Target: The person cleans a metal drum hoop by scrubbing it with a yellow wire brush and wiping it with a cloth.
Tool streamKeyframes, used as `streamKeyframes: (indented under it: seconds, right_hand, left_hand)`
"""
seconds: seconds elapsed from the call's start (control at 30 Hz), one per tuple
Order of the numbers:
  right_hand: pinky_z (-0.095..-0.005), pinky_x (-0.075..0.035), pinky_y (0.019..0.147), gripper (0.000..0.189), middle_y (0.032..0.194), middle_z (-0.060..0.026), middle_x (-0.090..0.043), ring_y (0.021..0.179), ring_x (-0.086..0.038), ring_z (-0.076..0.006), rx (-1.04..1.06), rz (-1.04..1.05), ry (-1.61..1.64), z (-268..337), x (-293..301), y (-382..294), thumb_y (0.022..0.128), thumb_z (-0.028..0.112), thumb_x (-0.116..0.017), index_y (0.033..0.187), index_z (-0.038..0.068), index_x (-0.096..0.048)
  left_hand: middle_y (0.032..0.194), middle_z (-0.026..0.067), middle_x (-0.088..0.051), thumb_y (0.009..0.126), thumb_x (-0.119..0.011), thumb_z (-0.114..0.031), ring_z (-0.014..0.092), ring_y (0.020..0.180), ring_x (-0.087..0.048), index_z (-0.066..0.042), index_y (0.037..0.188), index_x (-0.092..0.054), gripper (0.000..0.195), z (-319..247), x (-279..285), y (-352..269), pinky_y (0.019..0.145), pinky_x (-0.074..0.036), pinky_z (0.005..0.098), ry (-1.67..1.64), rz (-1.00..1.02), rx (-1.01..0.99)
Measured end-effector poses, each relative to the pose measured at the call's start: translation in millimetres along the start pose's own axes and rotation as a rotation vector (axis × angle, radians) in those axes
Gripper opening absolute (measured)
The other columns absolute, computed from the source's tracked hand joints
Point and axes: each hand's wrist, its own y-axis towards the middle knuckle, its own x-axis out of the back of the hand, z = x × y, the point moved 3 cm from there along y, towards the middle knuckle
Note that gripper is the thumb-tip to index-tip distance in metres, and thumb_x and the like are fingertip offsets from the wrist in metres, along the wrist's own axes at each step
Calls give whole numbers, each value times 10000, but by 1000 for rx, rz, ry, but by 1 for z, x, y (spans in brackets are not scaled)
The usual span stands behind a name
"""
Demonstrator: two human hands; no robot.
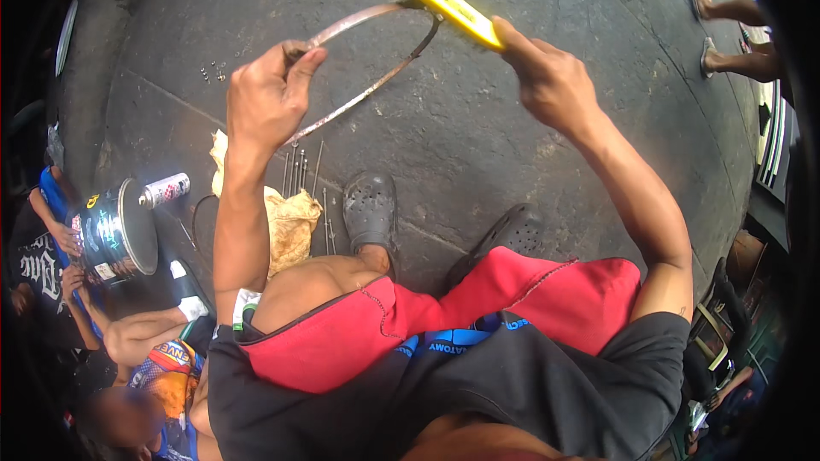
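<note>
My left hand [272,93] pinches a thin curved metal hoop [359,99] with worn, partly rusty patches, held above the ground. In my right hand [554,80] is one end of a bright yellow tool [445,0], perhaps a plastic handle; its far part lies over or against the hoop's far end, where a small fitting shows. Contact there is hard to tell. Below my left forearm a stained yellowish cloth [291,227] lies on the ground, with several thin metal rods [296,169] beside it. Small metal nuts or similar bits [213,70] are scattered at the left.
A drum-shaped container [118,230] and a spray can [165,190] stand or lie at the left, near people seated there. My dark clogs [370,208] rest on the concrete floor [615,141]. Another person's legs [737,64] show at the right, above some chairs.
</note>
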Motion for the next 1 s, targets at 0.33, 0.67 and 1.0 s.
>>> streamKeyframes:
  seconds: [0.33, 0.67, 1.0]
  right_hand:
    - [-441, -496, 556, 563, 805, -111, -618, 663, -624, -336, -2, 41, 6, 9, -8, -6, 827, 22, -562, 1351, 207, -474]
    - [-453, -503, 499, 559, 839, -131, -627, 616, -641, -332, 107, 65, -30, 52, -13, 26, 836, 100, -521, 1372, 212, -410]
    - [-454, -498, 532, 526, 787, -115, -622, 642, -642, -326, 86, 26, 22, 73, -3, 37, 839, 116, -554, 1347, 222, -465]
  left_hand:
    - [646, 135, -643, 845, -670, -232, 254, 540, -634, -76, 852, -716, 163, 6, -2, -6, 506, -472, 349, -41, -48, -42]
    - [622, 133, -629, 852, -674, -227, 228, 511, -619, -63, 852, -711, 168, 0, -7, -10, 499, -465, 330, -54, -13, -95]
    - [633, 121, -649, 836, -691, -234, 262, 534, -641, -81, 832, -717, 156, -15, -16, -7, 498, -475, 332, -34, -3, -198]
